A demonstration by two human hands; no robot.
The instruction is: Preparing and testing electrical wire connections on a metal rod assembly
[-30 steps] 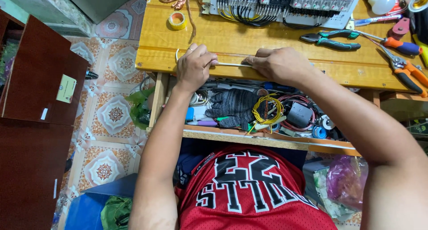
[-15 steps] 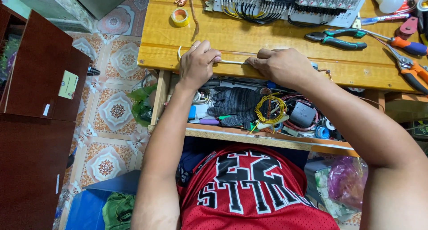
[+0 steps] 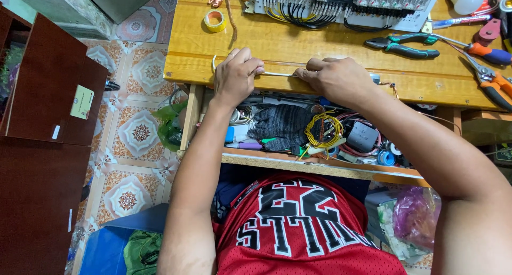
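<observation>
Two hands are stretching a thin white wire (image 3: 278,74) along the workbench (image 3: 320,45) edge, centre frame.
Left hand (image 3: 236,72) and right hand (image 3: 335,78) are each pinching an end; wire looks straightened, unattached to the terminal panel (image 3: 341,3) above.

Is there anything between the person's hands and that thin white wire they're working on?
Nothing visible. The left hand and right hand both pinch the white wire directly, stretched between them at the front of the wooden bench.

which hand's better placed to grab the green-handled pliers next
Right, probably. The right hand pinches the white wire just below the pliers; the left hand grips the far end, further away.
</observation>
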